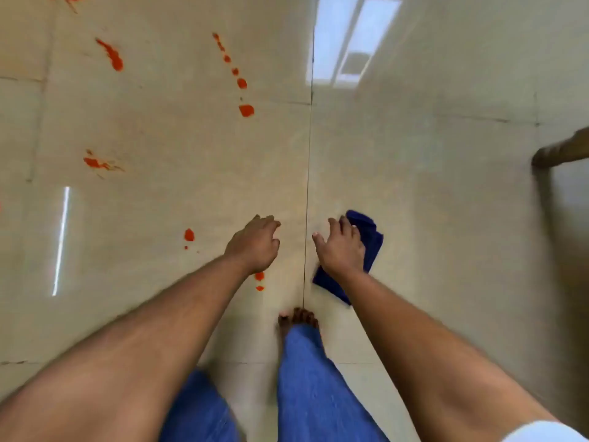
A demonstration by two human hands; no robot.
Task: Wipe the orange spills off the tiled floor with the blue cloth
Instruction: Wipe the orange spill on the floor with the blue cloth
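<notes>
**Both hands out over the tiles, cloth under the right one**

Nearest to my view are two bare forearms reaching forward and down, with blue trouser legs [314, 387] below them and a bare foot [298, 317] planted on the tiled floor [430, 186] right by a grout line.

On my feed the right hand [342, 250] is stretched out with its fingers straight and slightly spread, thumb held out to the side. It sits over the blue cloth [371, 240], which lies crumpled on the tile just right of the grout line; I cannot tell whether the palm is pressing on the cloth or just above it. One end of the cloth sticks out past the fingertips, the other shows below the wrist.

I see the left hand [255, 245] just across the grout line, fingers loosely curled downward and close together, holding nothing.

Orange spills [246, 110] dot the tiles to the left and ahead: a trail of drops running up the middle, two smears farther left, a drop beside the left hand, and two small ones just under its wrist. All of them lie apart from the cloth.

At the right edge a brown wooden furniture leg [561, 151] rests on the floor. Window light reflects off the glossy tiles up ahead.
</notes>
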